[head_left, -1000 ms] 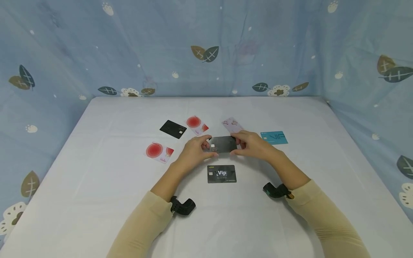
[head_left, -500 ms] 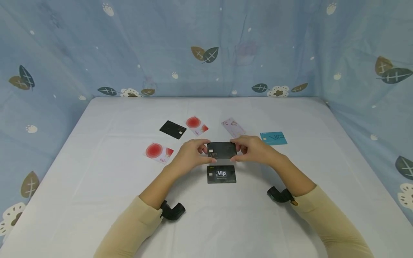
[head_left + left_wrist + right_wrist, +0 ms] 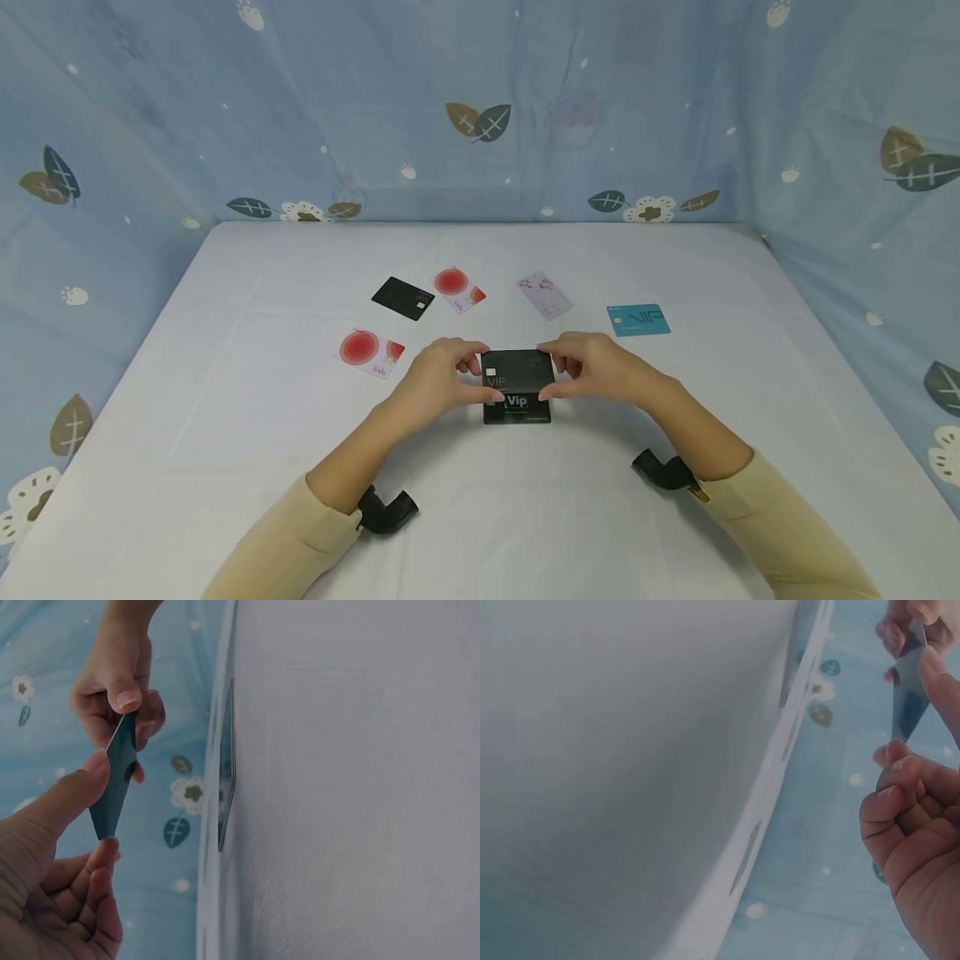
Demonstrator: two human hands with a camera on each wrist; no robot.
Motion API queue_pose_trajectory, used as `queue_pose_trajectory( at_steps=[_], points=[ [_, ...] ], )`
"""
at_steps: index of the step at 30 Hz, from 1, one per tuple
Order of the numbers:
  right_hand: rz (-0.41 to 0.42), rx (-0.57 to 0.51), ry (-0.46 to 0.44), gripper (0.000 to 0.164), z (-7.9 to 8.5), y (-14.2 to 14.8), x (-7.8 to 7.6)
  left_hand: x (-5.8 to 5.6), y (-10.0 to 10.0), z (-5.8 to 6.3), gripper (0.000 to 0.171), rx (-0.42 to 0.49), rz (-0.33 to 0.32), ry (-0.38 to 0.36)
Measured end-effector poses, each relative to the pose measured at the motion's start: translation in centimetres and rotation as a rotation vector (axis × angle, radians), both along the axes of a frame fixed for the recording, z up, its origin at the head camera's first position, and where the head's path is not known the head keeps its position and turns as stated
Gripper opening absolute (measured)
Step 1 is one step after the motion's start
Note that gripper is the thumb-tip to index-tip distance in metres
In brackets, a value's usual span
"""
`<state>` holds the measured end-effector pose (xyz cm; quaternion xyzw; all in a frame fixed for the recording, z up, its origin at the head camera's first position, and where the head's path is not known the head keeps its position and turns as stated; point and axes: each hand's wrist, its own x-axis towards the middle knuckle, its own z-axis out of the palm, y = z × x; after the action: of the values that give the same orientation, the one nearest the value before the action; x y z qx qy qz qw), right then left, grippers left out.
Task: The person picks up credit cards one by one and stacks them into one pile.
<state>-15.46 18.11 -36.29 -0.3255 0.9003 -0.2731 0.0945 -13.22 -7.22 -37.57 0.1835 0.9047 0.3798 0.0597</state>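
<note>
Both my hands hold a black VIP card (image 3: 521,367) by its short ends, at the middle of the table in the head view. My left hand (image 3: 435,375) pinches one end between thumb and fingertips. At the other end, my right hand (image 3: 600,367) pinches it the same way. In the left wrist view the held card (image 3: 116,784) hangs apart from the table, above a flat card (image 3: 227,765). That one is a dark card with "Vip" lettering (image 3: 525,414), and the held card hides its upper part in the head view.
Farther back lie another black card (image 3: 402,298), two white cards with red circles, one near (image 3: 372,354) and one far (image 3: 460,290), a pink card (image 3: 544,296) and a blue VIP card (image 3: 638,320). A patterned blue cloth (image 3: 480,75) surrounds the white table (image 3: 187,375).
Both hands have brought the held black card nearer to me, from behind the "Vip" card to over its upper part. The pink card is now fully uncovered. The other cards lie still.
</note>
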Motion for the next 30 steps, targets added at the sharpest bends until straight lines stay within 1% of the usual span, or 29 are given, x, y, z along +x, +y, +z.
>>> queue_pose_trajectory(
  at_steps=[5, 8, 12, 18, 23, 30],
  points=[
    [-0.001, -0.023, -0.010, 0.062, -0.1, 0.2, 0.7, 0.5, 0.2, 0.0, 0.063, 0.005, -0.003, -0.018],
    [-0.002, -0.051, -0.032, 0.060, -0.4, 0.5, 1.2, 0.8, 0.4, -0.2, 0.063, -0.009, -0.020, -0.018],
    [-0.001, -0.093, -0.044, 0.058, -0.8, 0.7, 1.7, 1.1, 0.5, -0.4, 0.062, -0.023, -0.041, -0.005],
    [-0.005, -0.143, -0.053, 0.060, -1.2, 0.6, 2.0, 1.5, 0.3, -0.9, 0.059, -0.021, -0.034, 0.023],
    [-0.021, -0.126, -0.065, 0.061, -1.8, 0.5, 2.0, 1.5, 0.3, -1.4, 0.059, -0.020, -0.042, 0.059],
    [-0.015, -0.093, -0.086, 0.064, -2.4, 0.3, 2.0, 1.6, 0.4, -2.0, 0.059, -0.031, -0.046, 0.062]
  ],
)
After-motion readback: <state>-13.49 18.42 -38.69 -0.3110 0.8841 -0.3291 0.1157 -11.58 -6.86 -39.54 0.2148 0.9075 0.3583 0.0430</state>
